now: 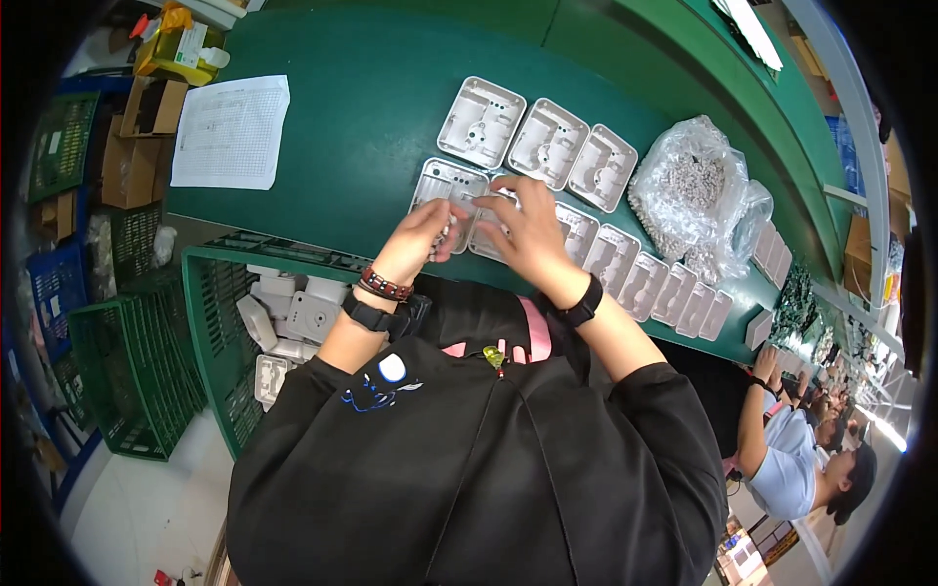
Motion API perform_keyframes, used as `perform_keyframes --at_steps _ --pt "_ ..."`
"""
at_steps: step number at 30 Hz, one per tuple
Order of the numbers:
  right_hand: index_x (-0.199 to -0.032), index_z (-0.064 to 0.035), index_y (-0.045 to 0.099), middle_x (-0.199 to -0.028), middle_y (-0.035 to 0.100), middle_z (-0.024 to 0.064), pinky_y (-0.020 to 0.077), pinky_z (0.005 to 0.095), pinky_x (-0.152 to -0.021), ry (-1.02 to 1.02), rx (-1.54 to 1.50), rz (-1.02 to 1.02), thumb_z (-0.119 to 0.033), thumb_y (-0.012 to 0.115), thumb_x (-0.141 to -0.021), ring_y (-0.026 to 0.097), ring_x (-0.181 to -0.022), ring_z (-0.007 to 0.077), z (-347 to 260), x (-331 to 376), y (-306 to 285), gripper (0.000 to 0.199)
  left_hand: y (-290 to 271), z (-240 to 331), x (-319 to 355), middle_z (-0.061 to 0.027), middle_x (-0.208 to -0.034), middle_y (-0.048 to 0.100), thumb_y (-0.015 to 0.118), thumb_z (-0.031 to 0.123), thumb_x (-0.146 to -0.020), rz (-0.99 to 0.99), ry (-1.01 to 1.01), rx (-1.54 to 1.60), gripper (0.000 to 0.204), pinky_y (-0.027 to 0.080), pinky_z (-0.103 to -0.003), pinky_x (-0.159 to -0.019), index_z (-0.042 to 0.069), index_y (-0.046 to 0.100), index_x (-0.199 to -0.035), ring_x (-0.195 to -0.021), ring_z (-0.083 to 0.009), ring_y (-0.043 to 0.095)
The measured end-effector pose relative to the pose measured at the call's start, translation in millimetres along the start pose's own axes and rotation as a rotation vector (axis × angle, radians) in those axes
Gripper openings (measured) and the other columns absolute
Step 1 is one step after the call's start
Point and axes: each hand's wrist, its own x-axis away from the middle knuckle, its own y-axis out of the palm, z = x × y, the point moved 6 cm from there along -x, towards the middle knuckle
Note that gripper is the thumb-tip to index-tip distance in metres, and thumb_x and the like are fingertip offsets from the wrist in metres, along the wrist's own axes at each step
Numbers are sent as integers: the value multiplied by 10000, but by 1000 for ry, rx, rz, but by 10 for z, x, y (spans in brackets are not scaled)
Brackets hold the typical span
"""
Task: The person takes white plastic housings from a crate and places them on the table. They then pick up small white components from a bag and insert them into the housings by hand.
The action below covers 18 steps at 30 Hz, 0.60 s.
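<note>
My left hand [427, 234] is closed around a few small greyish-white parts [446, 234], some showing between the fingers. It hovers over the near side of a white plastic housing [452, 174], a shallow open tray shape with moulded ribs and holes. To its right, my right hand [531, 232] reaches in with fingers curved and apart, thumb and forefinger separated, and nothing visible between them. It partly hides another white housing [486, 240] underneath. Three more housings [482, 122] lie open side up behind my hands on the green table [352, 127].
More white housings [613, 258] line the near edge to the right. Behind them stands a clear plastic bag [694, 186] full of small parts. A printed sheet [232, 132] lies at the left. A green crate [217, 342] holds white housings below the table edge. A person [796, 464] works at far right.
</note>
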Motion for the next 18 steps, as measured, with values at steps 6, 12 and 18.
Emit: perform_keyframes --at_steps 6,12,18 --pt "-803 -95 597 -955 483 61 345 365 -778 52 -362 -33 -157 676 -618 435 -920 248 -52 -34 228 211 -12 -18 -9 14 -615 413 352 277 -918 -49 -15 9 264 290 -189 -431 42 472 -920 -483 -61 362" --pt "-816 -92 585 -913 475 52 341 323 -775 154 -641 -87 -141 662 -658 439 -887 218 63 42 322 183 78 61 29 14 -633 412 362 271 -915 -177 39 -193 254 303 -185 -450 41 461 -954 -519 -59 376" --pt "-826 -60 549 -928 453 40 341 253 -797 250 -869 -172 -128 630 -736 445 -890 147 127 56 337 139 135 100 48 24 -635 400 379 236 -910 -158 35 -88 203 293 -182 -450 55 456 -960 -526 -53 366"
